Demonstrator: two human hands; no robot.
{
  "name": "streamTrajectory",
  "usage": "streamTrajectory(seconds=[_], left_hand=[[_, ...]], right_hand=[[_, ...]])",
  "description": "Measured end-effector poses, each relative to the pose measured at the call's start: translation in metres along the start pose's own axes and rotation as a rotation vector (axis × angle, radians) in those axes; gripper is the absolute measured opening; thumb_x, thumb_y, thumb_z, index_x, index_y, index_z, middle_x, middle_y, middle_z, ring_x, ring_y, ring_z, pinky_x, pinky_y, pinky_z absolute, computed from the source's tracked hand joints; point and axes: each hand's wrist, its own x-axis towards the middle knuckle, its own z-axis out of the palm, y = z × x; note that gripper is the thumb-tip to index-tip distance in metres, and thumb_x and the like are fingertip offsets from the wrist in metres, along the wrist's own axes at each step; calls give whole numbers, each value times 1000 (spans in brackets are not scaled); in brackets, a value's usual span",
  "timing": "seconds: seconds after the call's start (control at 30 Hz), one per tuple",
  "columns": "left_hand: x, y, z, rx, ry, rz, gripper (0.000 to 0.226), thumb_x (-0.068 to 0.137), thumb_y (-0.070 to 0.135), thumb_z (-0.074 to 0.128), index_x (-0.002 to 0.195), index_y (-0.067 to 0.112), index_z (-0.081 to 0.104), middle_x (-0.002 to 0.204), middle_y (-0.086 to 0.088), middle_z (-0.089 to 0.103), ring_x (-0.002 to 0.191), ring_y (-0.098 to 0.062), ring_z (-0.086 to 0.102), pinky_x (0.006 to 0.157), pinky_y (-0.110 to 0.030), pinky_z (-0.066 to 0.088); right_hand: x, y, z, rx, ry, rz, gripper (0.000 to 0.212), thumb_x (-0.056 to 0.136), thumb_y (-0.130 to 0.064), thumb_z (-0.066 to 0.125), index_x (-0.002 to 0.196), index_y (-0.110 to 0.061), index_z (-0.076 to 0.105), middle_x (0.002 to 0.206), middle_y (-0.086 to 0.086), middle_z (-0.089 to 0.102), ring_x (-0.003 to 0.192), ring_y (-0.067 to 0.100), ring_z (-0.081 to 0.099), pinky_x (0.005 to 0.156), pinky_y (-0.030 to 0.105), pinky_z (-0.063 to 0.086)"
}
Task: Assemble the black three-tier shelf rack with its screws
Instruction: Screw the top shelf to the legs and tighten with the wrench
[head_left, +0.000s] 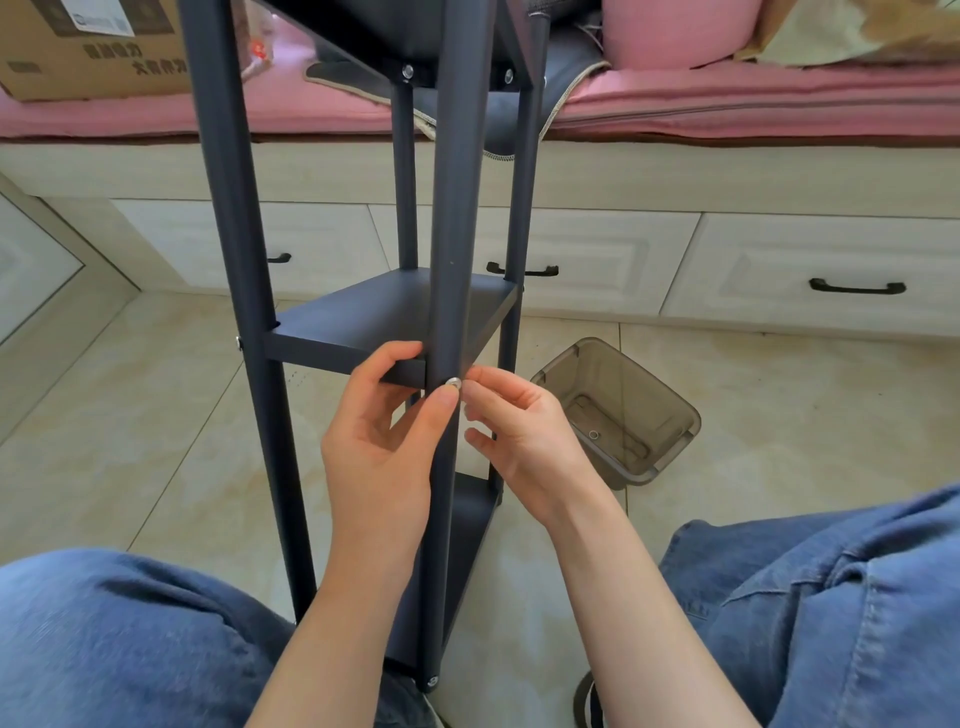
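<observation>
Rack (395, 317): upright on floor, centre. My left hand (384, 441) grips its middle shelf; right hand (519, 431) pinches a screw (453, 383) at the front post. Bin (618, 410), 3 o'clock: one small ring inside.

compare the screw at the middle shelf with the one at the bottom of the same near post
The middle screw is pinched between fingertips; the bottom screw is untouched. The middle one looks bright and sits at hand level; the bottom one looks darker, near the floor. Both sit in the near post.
</observation>
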Motion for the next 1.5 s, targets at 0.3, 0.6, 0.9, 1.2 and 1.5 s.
streamTrajectory(seconds=[0.3,0.6,0.9,1.2,1.5], left_hand=[[1,-1,0,19,0,15,37,90,9,75,111,39,68,103,6,75,102,-14,71,81,-14,54],[2,-1,-1,9,1,10,37,90,7,75,109,39,68,101,3,76,101,-17,71,81,-16,54],[1,-2,-1,1,0,-12,35,91,7,73,112,35,68,99,2,75,101,-16,72,83,-20,56],[2,-3,-3,4,-15,-3,39,91,9,74,110,42,69,102,2,76,105,-19,71,87,-23,56],[1,-4,-4,-3,-27,4,35,91,11,74,115,36,68,106,2,76,106,-18,71,86,-18,55]], right_hand=[[1,1,2,77,1,-2,9,93,-20,68,93,-22,77,77,-8,69,76,7,57,79,31,43],[-2,5,2,34,25,43,25,91,-20,70,114,-9,73,105,3,73,103,17,63,96,37,45],[0,14,11,-51,-74,37,21,95,-23,65,111,-14,75,108,13,74,118,39,61,110,62,37],[1,9,2,-13,-38,66,23,92,-21,70,113,-12,72,115,13,71,114,32,62,105,49,45],[2,0,-2,76,-7,46,10,91,-19,70,100,-21,74,86,-6,71,78,6,59,79,29,44]])
